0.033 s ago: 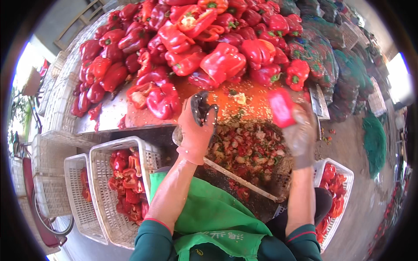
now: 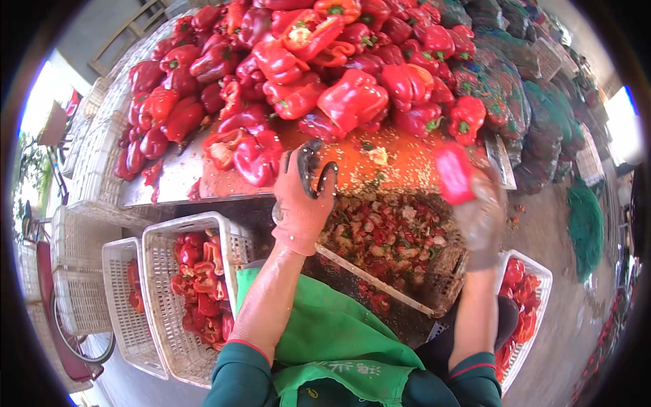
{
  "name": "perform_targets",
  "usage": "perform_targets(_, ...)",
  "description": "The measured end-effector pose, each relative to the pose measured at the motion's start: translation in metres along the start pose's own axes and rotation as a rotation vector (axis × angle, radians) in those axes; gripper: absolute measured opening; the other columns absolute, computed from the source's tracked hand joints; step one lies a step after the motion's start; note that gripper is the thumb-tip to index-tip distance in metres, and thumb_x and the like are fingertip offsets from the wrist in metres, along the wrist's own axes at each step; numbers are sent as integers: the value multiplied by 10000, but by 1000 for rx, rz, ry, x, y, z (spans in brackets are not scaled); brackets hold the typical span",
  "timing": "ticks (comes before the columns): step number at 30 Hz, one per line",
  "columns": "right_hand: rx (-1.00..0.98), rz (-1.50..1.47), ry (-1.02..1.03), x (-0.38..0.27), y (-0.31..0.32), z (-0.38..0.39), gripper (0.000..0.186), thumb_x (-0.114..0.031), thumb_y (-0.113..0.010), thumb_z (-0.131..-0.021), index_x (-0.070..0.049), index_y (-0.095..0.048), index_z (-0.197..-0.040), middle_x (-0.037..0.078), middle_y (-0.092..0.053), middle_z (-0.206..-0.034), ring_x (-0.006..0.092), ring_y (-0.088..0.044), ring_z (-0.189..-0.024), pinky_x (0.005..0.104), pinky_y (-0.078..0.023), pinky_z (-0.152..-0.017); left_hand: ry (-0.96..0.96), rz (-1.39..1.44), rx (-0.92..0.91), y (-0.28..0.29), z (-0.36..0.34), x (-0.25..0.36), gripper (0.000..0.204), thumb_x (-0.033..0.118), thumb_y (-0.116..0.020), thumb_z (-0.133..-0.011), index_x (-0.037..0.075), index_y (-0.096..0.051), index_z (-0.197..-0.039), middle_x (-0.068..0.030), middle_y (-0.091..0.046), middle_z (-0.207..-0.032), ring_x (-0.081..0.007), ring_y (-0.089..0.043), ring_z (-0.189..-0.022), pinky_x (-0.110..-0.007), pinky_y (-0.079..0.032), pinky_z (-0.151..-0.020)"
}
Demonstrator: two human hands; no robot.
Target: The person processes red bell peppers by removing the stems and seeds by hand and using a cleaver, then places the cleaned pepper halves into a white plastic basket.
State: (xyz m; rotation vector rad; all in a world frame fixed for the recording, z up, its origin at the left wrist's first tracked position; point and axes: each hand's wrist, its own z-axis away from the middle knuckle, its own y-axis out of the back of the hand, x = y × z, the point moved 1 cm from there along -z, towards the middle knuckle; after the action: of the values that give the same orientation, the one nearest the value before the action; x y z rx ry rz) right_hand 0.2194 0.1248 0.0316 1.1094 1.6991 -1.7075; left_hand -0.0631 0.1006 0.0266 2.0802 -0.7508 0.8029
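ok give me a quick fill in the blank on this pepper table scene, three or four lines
1. The right hand holds a piece of pepper whose colour is ____.
2. The left hand, in a reddish glove, grips a small dark ____.
3. The white basket holding cut peppers sits on the person's ____ side.
4. The apron on the person's lap is ____.

Missing words: red; tool; left; green
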Motion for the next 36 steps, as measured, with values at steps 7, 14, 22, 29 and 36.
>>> perform_targets(7, 387, 1588, 380, -140, 184, 99, 395, -124, -630, -877, -8, -566, -1249, 127, -621, -1142, 250, -599, -1035, 343, -491, -900, 275, -589, 0, 63, -8, -74, 947, 225, -864, -613, 71, -373, -1408, -217, -502, -1279, -402, -527, -1154, -450, -466, -946)
perform_targets(14, 261, 2026, -155, -157, 339, 172, 286, -97, -644, -863, 29, -610, -1118, 172, -659, -1064, 300, -641, -934, 371, -501, -828, 174, -463, -122, 45, -20, -80, 860, 183, -850, -613, 166, -429, -1363, -235, -435, -1363, -423, -548, -1129, -461, -487, -922)
perform_targets(22, -147, 1038, 0, -44, 20, 22, 306, -137, -636, -908, -26, -607, -1192, 90, -677, -1032, 155, -662, -876, 287, -544, -771, 96, -195, 5, 28, -15, -78, 485, 93, -778, -691, 43, -596, -1137, -230, -631, -1061, -412, -603, -1011, -436, -500, -851)
perform_targets(29, -551, 480, -151, 96, -109, 15, 768, -158, -797, -776, -1, -362, -1389, 94, -586, -1087, 101, -554, -768, 232, -454, -622, 54, 305, -176, 8, 5, -42, 346, -12, -645, -842, -22, -575, -1181, -82, -636, -1059, -142, -584, -990, -287, -462, -907)
perform_targets(36, -453, 280, -216, 88, -112, 14, 688, -107, -807, -745, -12, -430, -1312, 75, -563, -1090, 99, -559, -870, 236, -492, -705, 88, 465, -139, -4, 13, -24, 375, 11, -689, -794, -11, -581, -1153, -113, -636, -1022, -196, -615, -950, -310, -481, -863)
